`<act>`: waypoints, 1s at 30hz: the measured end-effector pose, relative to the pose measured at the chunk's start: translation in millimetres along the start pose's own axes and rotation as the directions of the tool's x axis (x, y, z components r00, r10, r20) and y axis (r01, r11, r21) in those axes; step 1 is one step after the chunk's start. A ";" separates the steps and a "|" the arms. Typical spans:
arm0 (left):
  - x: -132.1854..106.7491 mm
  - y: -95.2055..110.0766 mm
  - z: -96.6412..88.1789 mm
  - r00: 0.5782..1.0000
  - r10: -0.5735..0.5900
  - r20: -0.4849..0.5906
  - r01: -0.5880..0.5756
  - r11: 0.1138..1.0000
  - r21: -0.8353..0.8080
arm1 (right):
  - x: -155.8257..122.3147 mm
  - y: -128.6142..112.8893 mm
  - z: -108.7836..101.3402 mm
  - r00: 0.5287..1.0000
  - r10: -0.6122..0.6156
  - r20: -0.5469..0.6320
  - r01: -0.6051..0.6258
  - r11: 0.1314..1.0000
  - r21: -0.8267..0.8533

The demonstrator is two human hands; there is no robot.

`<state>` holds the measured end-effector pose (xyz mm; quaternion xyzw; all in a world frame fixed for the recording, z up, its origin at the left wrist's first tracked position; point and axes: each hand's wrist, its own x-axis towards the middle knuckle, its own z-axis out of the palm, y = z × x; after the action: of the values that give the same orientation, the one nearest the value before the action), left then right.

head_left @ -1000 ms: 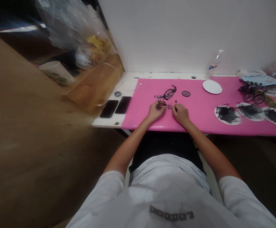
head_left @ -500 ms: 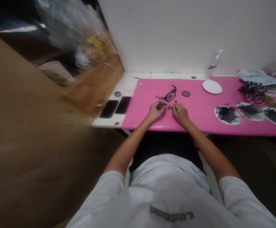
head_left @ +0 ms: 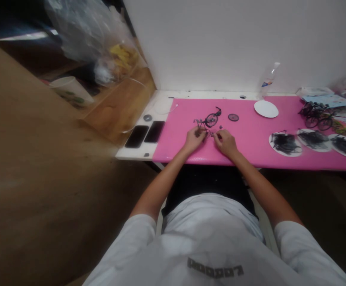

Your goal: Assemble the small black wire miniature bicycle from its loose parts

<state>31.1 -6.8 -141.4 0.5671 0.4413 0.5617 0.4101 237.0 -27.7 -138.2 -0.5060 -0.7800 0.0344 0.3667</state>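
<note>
Closer together now, left hand (head_left: pixel 194 140) and right hand (head_left: pixel 226 143) pinch the small black wire bicycle (head_left: pixel 210 119) just inside the pink bench's (head_left: pixel 250 131) front edge.

Tiny blk wire bike (head_left: pixel 211 118) on pink mat (head_left: pixel 250 137), centre-left.

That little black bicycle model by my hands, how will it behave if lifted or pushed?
Probably light: the bicycle model looks thin and open-framed. Likely fragile, bending easily where the left hand grips its end. Pushed on the pink mat, its narrow wheels may roll or tip.
</note>
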 end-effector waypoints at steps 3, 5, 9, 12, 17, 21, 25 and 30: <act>2.1 -1.4 -0.1 1.000 -0.002 -0.021 0.002 1.000 -0.021 | -0.2 0.3 0.9 0.999 0.001 -0.041 -0.001 1.000 0.002; 4.3 -3.3 -0.6 0.999 -0.019 -0.033 0.017 0.998 -0.063 | -0.2 0.0 1.0 0.998 0.006 -0.064 -0.006 1.000 0.003; 8.5 -6.2 -2.4 0.996 -0.077 -0.054 0.068 0.986 -0.152 | 0.1 -0.7 0.4 0.995 0.011 -0.097 -0.010 1.000 0.013; 9.5 -6.3 -3.5 0.993 -0.100 -0.059 0.086 0.976 -0.199 | 0.0 -0.9 0.3 0.995 0.009 -0.100 -0.008 1.000 0.017; 8.6 -5.2 -3.8 0.993 -0.111 -0.041 0.098 0.967 -0.234 | 0.0 -0.7 -1.7 0.996 0.043 -0.082 -0.044 0.999 -0.009; 9.0 -4.7 -3.5 0.990 -0.128 -0.052 0.113 0.969 -0.220 | 6.0 1.0 -15.4 1.000 0.023 0.002 -0.023 0.996 -0.088; 9.4 -3.6 -3.4 0.990 -0.131 -0.044 0.120 0.972 -0.201 | 17.2 9.1 -41.0 0.996 0.037 0.077 -0.024 0.986 -0.164; 9.3 -1.8 -3.4 0.989 -0.140 -0.043 0.129 0.973 -0.193 | 27.4 36.3 -67.6 0.990 0.139 0.039 -0.128 0.971 -0.204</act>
<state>27.4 2.6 -140.5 0.4783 0.4344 0.5877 0.4869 299.8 -9.3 -89.6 -0.5905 -0.7531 -0.0066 0.2899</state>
